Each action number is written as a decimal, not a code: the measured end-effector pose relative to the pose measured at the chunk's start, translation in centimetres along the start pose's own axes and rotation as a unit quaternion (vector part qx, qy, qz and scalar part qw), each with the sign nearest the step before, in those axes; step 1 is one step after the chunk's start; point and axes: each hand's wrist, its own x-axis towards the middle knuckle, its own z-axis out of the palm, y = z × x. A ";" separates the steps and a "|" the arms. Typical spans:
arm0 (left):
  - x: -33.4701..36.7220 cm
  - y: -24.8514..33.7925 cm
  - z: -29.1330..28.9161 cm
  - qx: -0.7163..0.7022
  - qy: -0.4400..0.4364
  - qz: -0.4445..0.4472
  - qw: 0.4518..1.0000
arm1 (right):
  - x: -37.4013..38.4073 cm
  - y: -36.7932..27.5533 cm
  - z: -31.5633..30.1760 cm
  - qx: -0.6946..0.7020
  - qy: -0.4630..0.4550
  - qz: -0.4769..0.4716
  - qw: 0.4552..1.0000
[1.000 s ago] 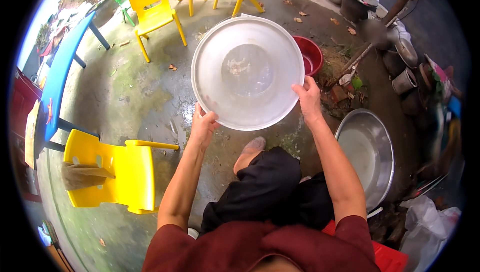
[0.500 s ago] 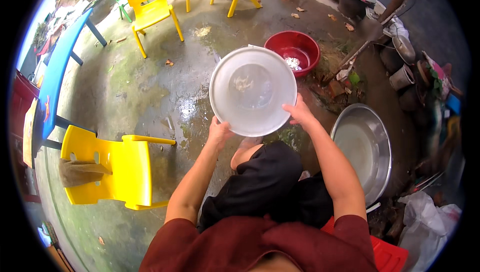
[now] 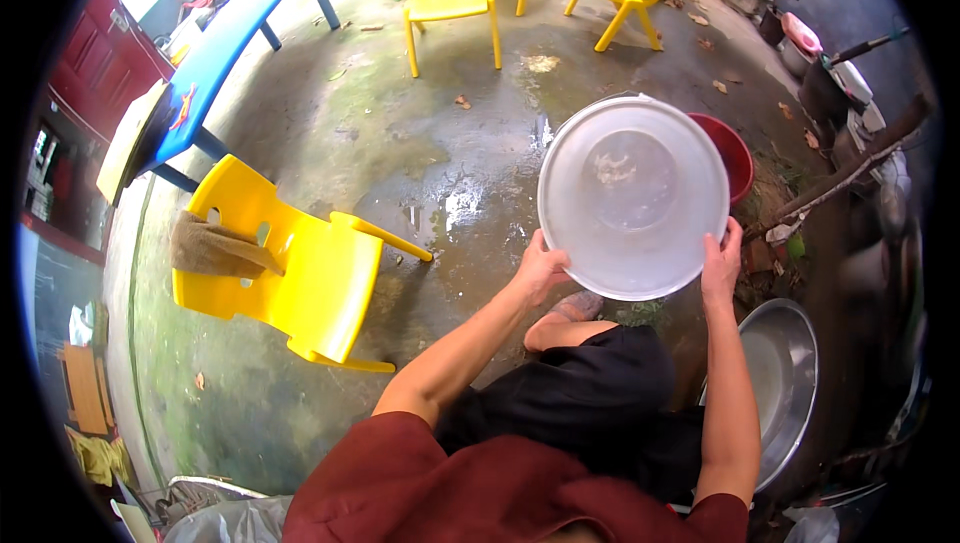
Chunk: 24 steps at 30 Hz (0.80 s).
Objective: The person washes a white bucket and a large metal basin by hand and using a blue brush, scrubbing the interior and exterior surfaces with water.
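Note:
In front of me I hold a round, whitish, translucent plastic bucket [image 3: 632, 253] by its near rim. A smaller circle with pale marks shows in its middle; whether this is the base inside or a lid on top, I cannot tell. My left hand [image 3: 543, 269] grips the rim at the near left. At the near right, my right hand [image 3: 720, 265] closes on the same rim, thumb on the upper side. Behind the bucket a red basin [image 3: 733, 155] is partly hidden. A wide metal basin [image 3: 806, 383] stands on the floor beside my right forearm.
On my left a yellow chair [image 3: 330, 268] carries a brown cloth [image 3: 222, 248]. Beyond it stands a long blue table [image 3: 222, 48]. Several yellow chairs are at the back. The concrete floor [image 3: 390, 158] is wet. Branches [image 3: 850, 171] and pots crowd the right side.
The view has turned left, so the chairs and table appear farther right. The bucket, still in both hands, now covers more of the red basin.

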 end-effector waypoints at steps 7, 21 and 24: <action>0.6 -2.3 -0.1 0.030 0.096 -0.053 0.993 | 0.9 5.6 -0.7 -0.091 -0.136 0.113 0.980; 6.0 10.9 -12.0 -0.129 0.114 0.051 0.984 | 0.8 5.0 -3.3 -0.045 -0.154 0.236 0.958; 8.5 16.6 -17.3 -0.169 0.178 0.099 0.964 | 0.5 5.0 -3.5 -0.040 -0.163 0.245 0.955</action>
